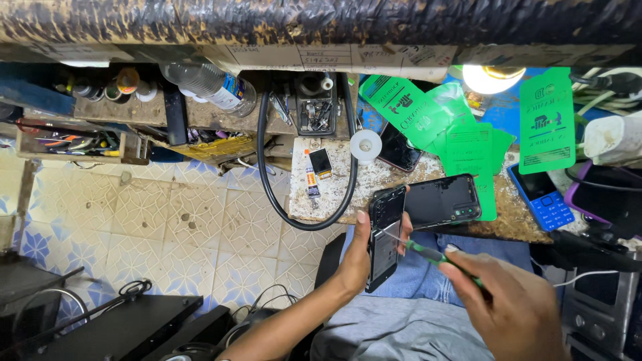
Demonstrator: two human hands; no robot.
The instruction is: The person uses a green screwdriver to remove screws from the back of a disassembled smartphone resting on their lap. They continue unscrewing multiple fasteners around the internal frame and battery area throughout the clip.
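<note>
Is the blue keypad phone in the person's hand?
No, the blue phone lies on the bench; the left hand holds an opened black phone.

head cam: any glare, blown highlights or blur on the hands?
Head view: the bare lamp bulb is blown out white; soft sheen on the black phone back cover; right hand slightly motion-blurred with the green-handled screwdriver; left hand and opened phone reasonably sharp.

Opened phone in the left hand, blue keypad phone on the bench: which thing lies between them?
A black phone back cover lies between the opened phone and the blue keypad phone, seen in the head view.

Worn bench (pixel 334 194) (speckled) bears blue keypad phone (pixel 540 197).
</note>
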